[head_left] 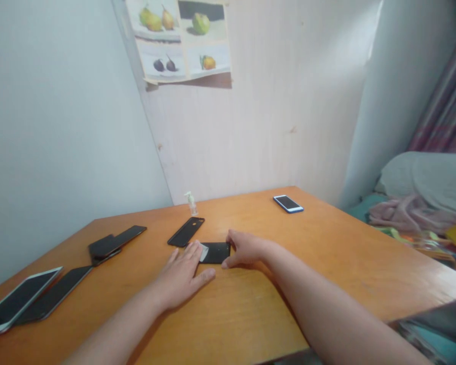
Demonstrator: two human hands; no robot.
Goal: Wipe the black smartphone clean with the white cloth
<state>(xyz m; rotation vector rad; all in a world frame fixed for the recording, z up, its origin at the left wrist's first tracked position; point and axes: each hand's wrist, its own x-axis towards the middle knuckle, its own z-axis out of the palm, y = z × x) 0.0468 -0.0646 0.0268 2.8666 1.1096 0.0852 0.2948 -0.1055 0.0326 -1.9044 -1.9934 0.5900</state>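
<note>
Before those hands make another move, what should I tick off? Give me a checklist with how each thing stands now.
1. Left hand on the pale piece over the black device: ok.
2. Right hand at the device's right end: ok.
3. Pump bottle upright: ok.
4. Blue-edged phone clear of both hands: ok.
5. Black case clear of left fingertips: cannot tell.
6. Device's surface clean: cannot tell.

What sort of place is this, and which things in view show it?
Probably a room in a home, perhaps a bedroom: what looks like bedding lies heaped at the right below a curtain, and a fruit poster hangs on the wall.
</note>
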